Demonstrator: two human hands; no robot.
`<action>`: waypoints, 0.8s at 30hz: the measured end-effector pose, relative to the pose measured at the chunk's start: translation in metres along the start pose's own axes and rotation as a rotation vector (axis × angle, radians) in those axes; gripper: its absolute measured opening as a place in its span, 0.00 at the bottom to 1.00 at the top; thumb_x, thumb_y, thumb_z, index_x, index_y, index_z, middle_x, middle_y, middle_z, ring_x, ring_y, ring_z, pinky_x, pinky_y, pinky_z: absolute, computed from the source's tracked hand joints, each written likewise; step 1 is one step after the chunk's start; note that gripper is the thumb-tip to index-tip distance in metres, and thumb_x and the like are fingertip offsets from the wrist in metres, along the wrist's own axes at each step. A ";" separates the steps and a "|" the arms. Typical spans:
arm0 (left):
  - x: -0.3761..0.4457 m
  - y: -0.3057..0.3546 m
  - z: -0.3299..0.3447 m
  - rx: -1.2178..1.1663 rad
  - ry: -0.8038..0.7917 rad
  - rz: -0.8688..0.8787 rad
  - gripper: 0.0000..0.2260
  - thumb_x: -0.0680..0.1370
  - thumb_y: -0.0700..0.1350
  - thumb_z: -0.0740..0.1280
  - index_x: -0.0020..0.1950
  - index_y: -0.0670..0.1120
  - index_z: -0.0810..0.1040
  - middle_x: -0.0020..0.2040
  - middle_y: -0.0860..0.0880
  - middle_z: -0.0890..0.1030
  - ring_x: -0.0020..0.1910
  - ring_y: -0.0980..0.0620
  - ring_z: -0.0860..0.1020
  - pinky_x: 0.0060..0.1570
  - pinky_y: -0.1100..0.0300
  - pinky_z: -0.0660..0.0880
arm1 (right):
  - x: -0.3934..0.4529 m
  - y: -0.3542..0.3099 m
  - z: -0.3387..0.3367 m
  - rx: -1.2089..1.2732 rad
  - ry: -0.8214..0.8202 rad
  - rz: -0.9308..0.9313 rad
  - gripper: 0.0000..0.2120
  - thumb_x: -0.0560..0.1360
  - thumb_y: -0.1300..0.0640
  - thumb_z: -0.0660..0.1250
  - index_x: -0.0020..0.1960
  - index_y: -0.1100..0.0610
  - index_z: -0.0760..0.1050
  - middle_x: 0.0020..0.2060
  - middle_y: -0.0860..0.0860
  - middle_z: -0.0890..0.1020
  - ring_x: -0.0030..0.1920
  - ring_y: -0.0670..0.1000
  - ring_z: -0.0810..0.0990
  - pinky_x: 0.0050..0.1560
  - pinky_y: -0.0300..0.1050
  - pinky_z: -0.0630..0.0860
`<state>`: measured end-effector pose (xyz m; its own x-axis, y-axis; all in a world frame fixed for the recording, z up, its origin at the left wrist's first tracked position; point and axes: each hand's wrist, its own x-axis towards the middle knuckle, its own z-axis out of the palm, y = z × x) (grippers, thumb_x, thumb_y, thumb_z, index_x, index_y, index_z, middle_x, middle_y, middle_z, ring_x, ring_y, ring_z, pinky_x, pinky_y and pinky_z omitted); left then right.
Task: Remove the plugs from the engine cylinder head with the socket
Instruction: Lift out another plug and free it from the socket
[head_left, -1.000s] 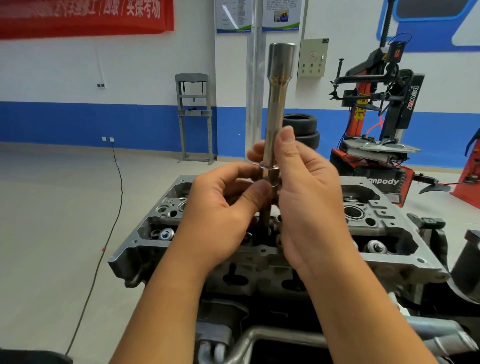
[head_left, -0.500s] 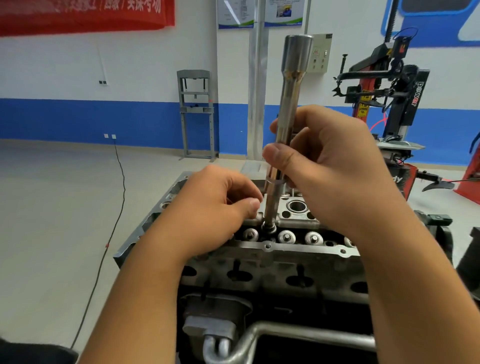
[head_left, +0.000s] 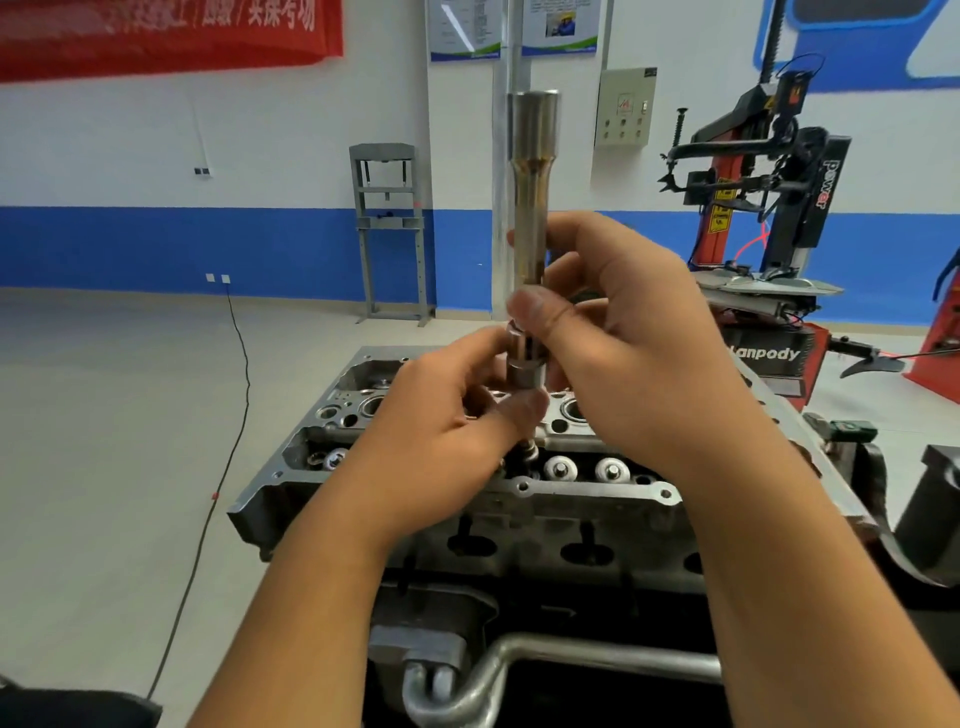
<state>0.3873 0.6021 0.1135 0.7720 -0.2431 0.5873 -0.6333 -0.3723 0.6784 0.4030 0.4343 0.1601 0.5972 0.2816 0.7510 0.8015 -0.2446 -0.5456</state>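
pale floor (head_left: 104, 415), black cable (head_left: 228, 441) lying across

One long socket (head_left: 531, 208) is seen, held upright by two hands, the left (head_left: 447, 415) and the right (head_left: 623, 353). One cylinder head (head_left: 587, 499) is counted. Along its near row, three round valve tops (head_left: 560, 470) are plainly visible; more may be hidden behind the hands. Two posters (head_left: 465, 28) are counted on the wall.
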 end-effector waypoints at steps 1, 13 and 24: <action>0.000 0.000 0.000 -0.040 0.003 0.023 0.08 0.82 0.49 0.67 0.60 0.54 0.82 0.48 0.51 0.86 0.43 0.48 0.83 0.40 0.56 0.79 | 0.000 0.000 -0.001 0.026 0.002 0.004 0.11 0.81 0.60 0.68 0.61 0.48 0.78 0.42 0.49 0.82 0.30 0.48 0.80 0.36 0.51 0.80; 0.002 0.000 0.000 -0.078 0.043 0.016 0.14 0.80 0.54 0.69 0.65 0.54 0.82 0.45 0.56 0.86 0.39 0.59 0.83 0.37 0.66 0.76 | 0.001 0.004 -0.003 -0.004 0.066 0.028 0.04 0.77 0.56 0.76 0.50 0.54 0.83 0.38 0.49 0.84 0.39 0.51 0.84 0.42 0.56 0.82; 0.003 0.000 -0.009 0.029 0.140 -0.095 0.08 0.76 0.55 0.72 0.52 0.55 0.86 0.43 0.53 0.87 0.39 0.56 0.84 0.37 0.66 0.78 | 0.001 0.006 0.001 -0.131 -0.058 0.102 0.09 0.78 0.50 0.73 0.50 0.55 0.78 0.39 0.48 0.81 0.41 0.50 0.82 0.44 0.58 0.81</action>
<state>0.3890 0.6098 0.1190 0.8121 -0.0796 0.5781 -0.5546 -0.4137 0.7220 0.4086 0.4336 0.1576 0.6792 0.3012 0.6693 0.7280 -0.3923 -0.5622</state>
